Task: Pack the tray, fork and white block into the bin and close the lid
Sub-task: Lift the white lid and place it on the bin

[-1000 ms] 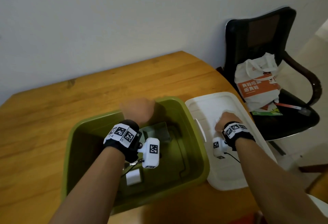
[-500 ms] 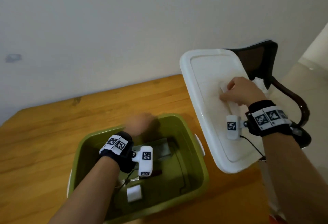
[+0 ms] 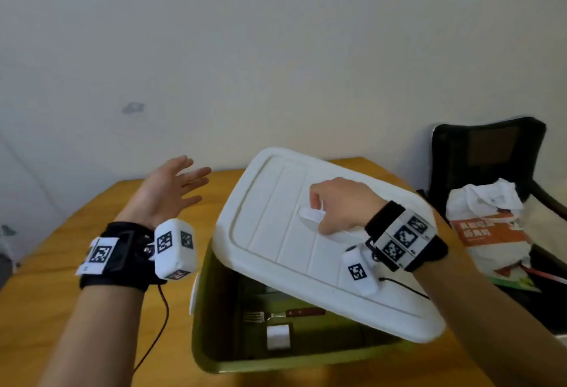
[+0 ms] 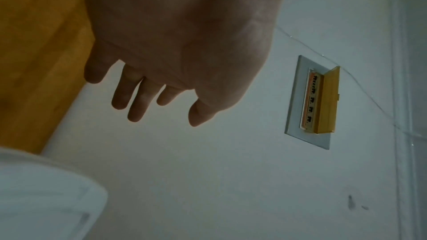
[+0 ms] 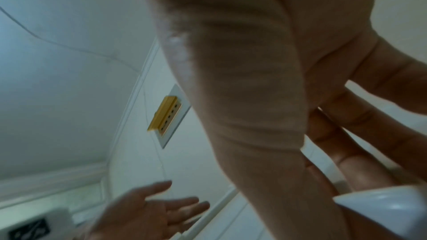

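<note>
A green bin (image 3: 214, 356) stands on the wooden table. Inside it lie a fork (image 3: 276, 315) with a reddish handle and a white block (image 3: 278, 337); the tray is mostly hidden under the lid. The white lid (image 3: 276, 217) hangs tilted over the bin's right and far part. My right hand (image 3: 334, 205) grips the lid's top handle (image 3: 310, 214), fingers curled under it (image 5: 346, 152). My left hand (image 3: 171, 187) is raised left of the lid, palm up, fingers spread (image 4: 138, 98), holding nothing.
The table (image 3: 61, 279) spreads left of the bin, against a white wall with a socket plate (image 4: 309, 101). At the right a black chair (image 3: 491, 147) carries a white and orange bag (image 3: 491, 230).
My right hand has swung the lid from the right side to above the bin. My left hand has come out of the bin, risen and opened beside the lid.
</note>
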Tool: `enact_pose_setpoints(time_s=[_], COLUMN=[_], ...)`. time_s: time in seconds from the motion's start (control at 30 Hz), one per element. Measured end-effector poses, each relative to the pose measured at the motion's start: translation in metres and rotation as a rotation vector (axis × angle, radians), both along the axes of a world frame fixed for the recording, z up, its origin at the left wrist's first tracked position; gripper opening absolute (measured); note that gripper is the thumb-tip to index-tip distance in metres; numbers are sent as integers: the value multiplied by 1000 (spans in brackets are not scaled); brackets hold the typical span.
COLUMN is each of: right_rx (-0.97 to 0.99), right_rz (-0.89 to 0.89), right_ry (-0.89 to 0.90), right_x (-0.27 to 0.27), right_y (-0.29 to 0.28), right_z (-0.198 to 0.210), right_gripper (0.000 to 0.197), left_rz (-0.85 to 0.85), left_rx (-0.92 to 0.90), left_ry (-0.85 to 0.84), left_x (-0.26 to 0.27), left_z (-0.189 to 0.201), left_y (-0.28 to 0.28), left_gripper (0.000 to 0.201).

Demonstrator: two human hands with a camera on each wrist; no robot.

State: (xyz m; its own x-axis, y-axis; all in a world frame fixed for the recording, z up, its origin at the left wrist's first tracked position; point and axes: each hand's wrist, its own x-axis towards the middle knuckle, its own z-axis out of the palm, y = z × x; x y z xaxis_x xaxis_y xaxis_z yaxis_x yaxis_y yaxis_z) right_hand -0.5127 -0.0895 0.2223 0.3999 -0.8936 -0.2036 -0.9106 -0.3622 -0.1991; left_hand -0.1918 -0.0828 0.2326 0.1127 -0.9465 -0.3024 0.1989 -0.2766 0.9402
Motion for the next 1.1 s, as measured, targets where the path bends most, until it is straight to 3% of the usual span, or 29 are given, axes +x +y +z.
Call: enact_pose_setpoints(time_s=[0.1,0.47,0.57,0.8,0.97,1.1], right_rx=[42,149,175,206,214,289], right_rz=[114,248,248,239,242,169], right_ry=[98,265,285,226,191,22], right_x=[39,89,90,89,79,62], right_y=[12,39,44,42,44,40], right_z=[-17,-54,-61,-68,-78,-85], right_gripper=[31,34,33,37,41,39], left_rz=[5,-66,-66,-56,-60,-113], left_rx=[68,368,389,366,360,411], left_ry=[-82,-266,-321,-413,-380,-471], left_x=[11,-5,-18,-24,-14,-4], left_z=[-12,-92,-101,-118,-124,-128], left_y=[18,61,68,78,87,93], left_gripper=[28,62,43,34,43,52])
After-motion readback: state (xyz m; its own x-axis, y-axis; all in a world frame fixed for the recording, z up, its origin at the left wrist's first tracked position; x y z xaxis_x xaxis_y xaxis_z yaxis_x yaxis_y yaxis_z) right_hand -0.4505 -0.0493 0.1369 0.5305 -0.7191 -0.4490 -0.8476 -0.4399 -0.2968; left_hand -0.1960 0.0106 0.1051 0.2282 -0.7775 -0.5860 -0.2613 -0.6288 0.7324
